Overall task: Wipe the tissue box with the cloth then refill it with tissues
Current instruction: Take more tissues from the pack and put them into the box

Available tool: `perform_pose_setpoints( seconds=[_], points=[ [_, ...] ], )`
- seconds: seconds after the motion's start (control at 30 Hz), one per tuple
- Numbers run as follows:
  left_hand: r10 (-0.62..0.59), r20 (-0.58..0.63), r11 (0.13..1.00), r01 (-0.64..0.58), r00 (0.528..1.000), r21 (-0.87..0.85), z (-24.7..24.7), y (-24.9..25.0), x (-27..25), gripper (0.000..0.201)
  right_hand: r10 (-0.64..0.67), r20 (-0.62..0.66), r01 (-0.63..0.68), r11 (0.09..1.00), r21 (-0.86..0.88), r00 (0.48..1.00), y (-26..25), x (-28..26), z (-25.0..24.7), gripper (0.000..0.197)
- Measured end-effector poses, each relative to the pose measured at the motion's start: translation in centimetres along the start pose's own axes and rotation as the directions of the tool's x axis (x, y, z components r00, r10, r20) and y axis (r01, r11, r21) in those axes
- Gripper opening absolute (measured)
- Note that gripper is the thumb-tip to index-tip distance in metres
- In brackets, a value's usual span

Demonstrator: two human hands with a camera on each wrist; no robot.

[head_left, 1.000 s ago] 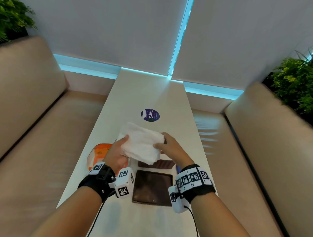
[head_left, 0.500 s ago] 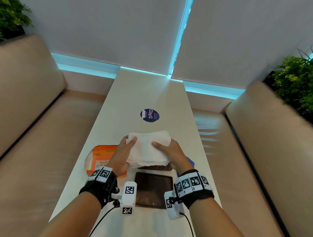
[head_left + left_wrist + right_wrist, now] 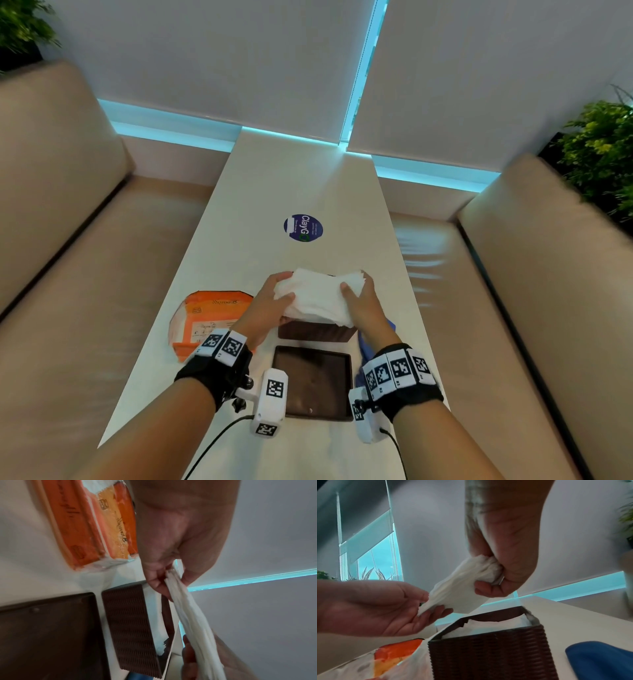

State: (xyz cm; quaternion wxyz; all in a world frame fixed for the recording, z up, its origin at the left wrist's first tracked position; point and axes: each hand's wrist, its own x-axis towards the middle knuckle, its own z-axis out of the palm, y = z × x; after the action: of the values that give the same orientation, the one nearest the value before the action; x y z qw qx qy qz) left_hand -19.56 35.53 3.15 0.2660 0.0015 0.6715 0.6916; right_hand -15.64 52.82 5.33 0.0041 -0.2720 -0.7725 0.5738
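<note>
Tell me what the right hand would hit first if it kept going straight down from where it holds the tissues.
Probably the tissue box: the right hand holds the tissue stack just above its open top, which already holds white tissues. Exact alignment is hard to judge.

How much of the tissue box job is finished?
Mostly done, it seems. The blue cloth lies put down. The tissue box stands open with tissues inside. Both hands, left hand and right hand, hold a tissue stack above it. Left: push it in, replace the lid.

Around one brown woven tissue box (image 3: pixel 314 333) lie one stack of tissues (image 3: pixel 318 297), one lid (image 3: pixel 313 385), one orange packet (image 3: pixel 205 317). One blue cloth (image 3: pixel 600 658) sits beside the box. Two hands (image 3: pixel 265 308) appear above it.
</note>
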Motion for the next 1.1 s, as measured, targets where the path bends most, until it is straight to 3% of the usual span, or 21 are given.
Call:
perform_pose_setpoints(
  seconds=[0.13,0.23,0.37,0.5,0.63,0.77,0.8,0.9,1.0,1.1],
  points=[
    [0.109,-0.123,0.937,-0.061,0.986,0.345,0.8,0.2,1.9,0.028,-0.023,0.128,0.044,0.985,-0.166,0.992,0.5,1.0,-0.5,0.082],
    [0.137,-0.171,0.874,-0.038,0.976,0.484,1.5,-0.3,2.7,0.03,-0.041,0.06,0.057,0.957,-0.285,0.997,0.8,1.9,-0.5,0.081],
    [0.142,-0.126,0.758,-0.026,0.982,0.652,2.0,-1.3,3.3,0.033,-0.035,0.018,0.039,0.94,-0.34,0.999,2.0,2.6,0.5,0.072],
    [0.153,-0.011,0.558,-0.077,0.988,0.826,2.2,-2.3,3.8,0.035,-0.074,0.023,0.077,0.901,-0.427,0.997,3.2,3.2,1.2,0.064],
    [0.186,0.052,0.224,-0.094,0.981,0.97,2.5,-3.0,3.9,0.035,-0.188,0.046,0.184,0.832,-0.523,0.981,4.5,3.2,1.9,0.053],
    [0.308,0.021,0.167,-0.076,0.951,0.983,2.7,-2.8,3.7,0.033,-0.462,0.008,0.304,0.571,-0.763,0.887,5.4,3.2,2.3,0.053],
    [0.338,0.029,0.16,-0.088,0.941,0.983,2.8,-2.8,3.7,0.033,-0.493,0.017,0.329,0.555,-0.764,0.87,5.2,3.2,2.4,0.05],
    [0.356,0.102,0.132,-0.158,0.929,0.979,3.1,-3.0,4.3,0.033,-0.367,0.154,0.35,0.562,-0.749,0.917,4.3,3.6,2.7,0.049],
    [0.222,0.131,0.129,-0.163,0.966,0.978,3.4,-3.1,5.1,0.038,-0.123,0.252,0.276,0.574,-0.771,0.96,3.8,4.5,2.6,0.063],
    [0.088,0.112,0.126,-0.123,0.99,0.984,4.0,-2.8,6.2,0.052,-0.047,0.298,0.275,0.544,-0.793,0.953,3.2,5.0,2.9,0.058]
  ],
)
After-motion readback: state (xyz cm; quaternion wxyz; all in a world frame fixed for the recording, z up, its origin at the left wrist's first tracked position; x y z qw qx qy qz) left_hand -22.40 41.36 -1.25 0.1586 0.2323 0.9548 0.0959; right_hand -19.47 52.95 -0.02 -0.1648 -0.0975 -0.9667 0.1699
